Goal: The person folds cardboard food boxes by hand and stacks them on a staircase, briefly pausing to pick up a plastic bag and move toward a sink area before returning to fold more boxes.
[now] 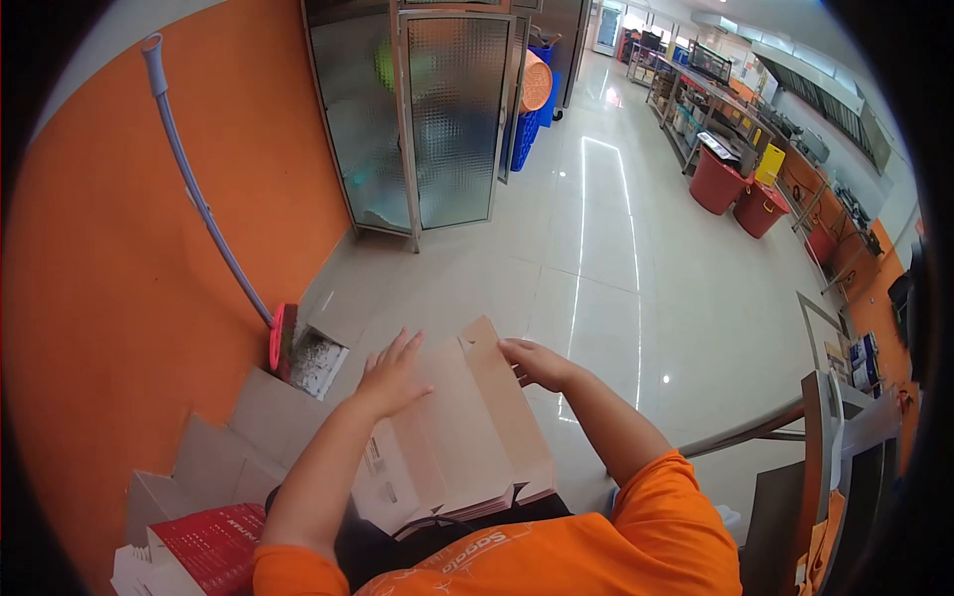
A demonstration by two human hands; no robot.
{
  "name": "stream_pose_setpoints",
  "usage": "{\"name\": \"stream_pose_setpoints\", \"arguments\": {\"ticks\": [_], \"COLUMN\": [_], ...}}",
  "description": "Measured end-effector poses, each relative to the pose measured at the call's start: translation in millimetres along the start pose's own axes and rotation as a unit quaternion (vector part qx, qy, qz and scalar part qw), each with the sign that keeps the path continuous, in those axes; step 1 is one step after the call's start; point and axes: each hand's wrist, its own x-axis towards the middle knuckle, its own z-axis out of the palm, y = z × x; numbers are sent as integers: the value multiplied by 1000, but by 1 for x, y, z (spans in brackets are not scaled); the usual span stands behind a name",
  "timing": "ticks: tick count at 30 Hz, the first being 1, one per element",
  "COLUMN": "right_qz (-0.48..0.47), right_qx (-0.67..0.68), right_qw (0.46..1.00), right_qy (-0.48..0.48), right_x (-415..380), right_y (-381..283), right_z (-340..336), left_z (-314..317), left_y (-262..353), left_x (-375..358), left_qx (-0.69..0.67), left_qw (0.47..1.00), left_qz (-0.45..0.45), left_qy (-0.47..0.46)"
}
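Note:
A stack of flat, folded cardboard boxes [462, 427] lies across my lap, with brown panels and some dark print near its left side. My left hand [395, 377] rests on the upper left of the top sheet, its fingers spread. At the upper right edge of the stack is my right hand [537, 365], fingers apart and touching or very near the cardboard's edge. The undersides of the right fingers are partly hidden. Red printed sheets or packaging [209, 546] lie by my left side.
A broom [283, 333] leans on the orange wall beside a dustpan [316, 363], by tiled steps [268, 407]. A glass-doored cabinet [452, 129] stands ahead. Red tubs [717, 181] and metal shelving are at right. A handrail [745, 429] runs at my right.

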Motion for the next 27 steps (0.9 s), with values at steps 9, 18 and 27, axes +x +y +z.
{"name": "stream_pose_setpoints", "arguments": {"ticks": [9, 18, 27], "right_qz": [-78, -95, -78], "right_qx": [-92, -508, -658], "right_qw": [993, 848, 749], "right_qy": [16, -115, 8], "right_x": [24, 9, -17], "right_y": [-12, -80, -36], "right_z": [-16, -12, 6], "left_z": [-8, -23, -2], "left_y": [-4, 5, 30], "left_x": [43, 62, 48], "left_qx": [-133, -179, 26], "left_qw": [963, 908, 944], "left_qz": [-68, -75, -36], "left_qy": [-224, -371, -326]}}
